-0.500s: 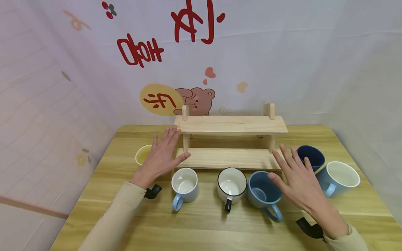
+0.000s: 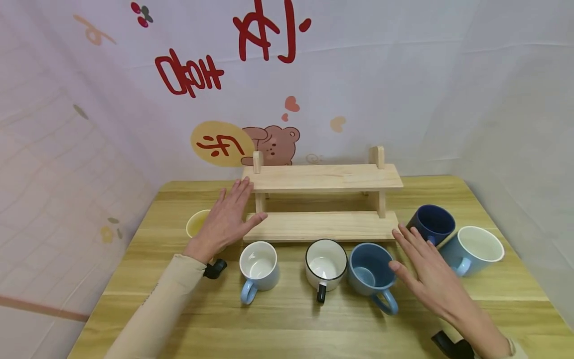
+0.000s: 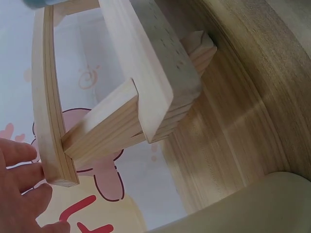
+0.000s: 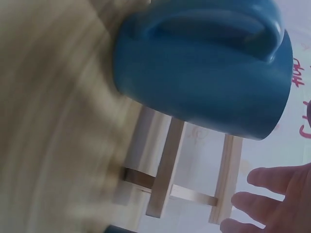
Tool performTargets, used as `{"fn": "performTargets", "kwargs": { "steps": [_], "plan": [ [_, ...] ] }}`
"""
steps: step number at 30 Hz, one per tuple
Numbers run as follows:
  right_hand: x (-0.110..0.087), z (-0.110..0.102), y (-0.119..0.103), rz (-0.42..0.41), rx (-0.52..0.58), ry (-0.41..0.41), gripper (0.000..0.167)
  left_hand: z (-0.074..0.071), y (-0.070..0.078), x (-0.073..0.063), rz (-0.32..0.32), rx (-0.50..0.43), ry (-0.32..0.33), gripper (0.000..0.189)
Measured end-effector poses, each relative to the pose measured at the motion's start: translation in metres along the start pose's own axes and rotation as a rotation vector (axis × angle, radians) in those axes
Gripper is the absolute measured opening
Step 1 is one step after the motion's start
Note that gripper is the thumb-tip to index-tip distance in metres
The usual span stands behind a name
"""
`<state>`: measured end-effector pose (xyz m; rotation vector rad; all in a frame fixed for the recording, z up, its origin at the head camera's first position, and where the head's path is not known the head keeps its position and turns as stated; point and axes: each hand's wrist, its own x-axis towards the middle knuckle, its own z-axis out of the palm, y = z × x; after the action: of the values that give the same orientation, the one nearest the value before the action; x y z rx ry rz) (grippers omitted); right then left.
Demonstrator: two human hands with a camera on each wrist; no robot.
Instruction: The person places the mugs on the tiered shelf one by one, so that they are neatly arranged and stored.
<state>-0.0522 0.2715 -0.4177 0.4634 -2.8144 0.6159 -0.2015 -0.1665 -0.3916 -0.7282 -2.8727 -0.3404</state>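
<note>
A two-tier wooden shelf (image 2: 323,177) stands at the middle back. My left hand (image 2: 224,222) has its fingers stretched out at the shelf's left end. In the left wrist view the fingertips are right at the edge of a board (image 3: 46,121). My right hand (image 2: 432,279) is spread with nothing in its grasp, just right of a blue mug (image 2: 369,269). In front of the shelf, a white mug with black rim (image 2: 326,264) and a white mug with light-blue handle (image 2: 260,267) stand upright beside the blue one.
A yellow-lined cup (image 2: 195,222) sits at the left, partly hidden by my left hand. A dark blue mug (image 2: 432,222) and a light-blue mug (image 2: 475,252) stand at the right. White printed cloth (image 2: 358,75) hangs behind the wooden table (image 2: 291,334).
My right hand has drawn back toward me and slightly right, uncovering more of the dark blue mug. My left hand stays at the shelf's left end. The head view has shifted slightly.
</note>
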Motion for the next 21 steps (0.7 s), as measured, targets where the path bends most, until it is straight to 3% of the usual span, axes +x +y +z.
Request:
{"fn": "performTargets", "kwargs": {
  "steps": [6,13,21],
  "plan": [
    [-0.012,-0.001,0.002,0.039,0.067,-0.034,0.066,0.0,-0.001,0.001,-0.006,-0.009,-0.02,0.096],
    [-0.023,-0.002,0.006,0.039,0.099,-0.021,0.063,0.001,-0.001,0.002,-0.012,-0.019,-0.022,0.095],
    [-0.033,-0.006,0.004,0.115,0.136,-0.022,0.042,0.001,-0.001,0.002,-0.009,-0.015,-0.013,0.094]
  ]
}}
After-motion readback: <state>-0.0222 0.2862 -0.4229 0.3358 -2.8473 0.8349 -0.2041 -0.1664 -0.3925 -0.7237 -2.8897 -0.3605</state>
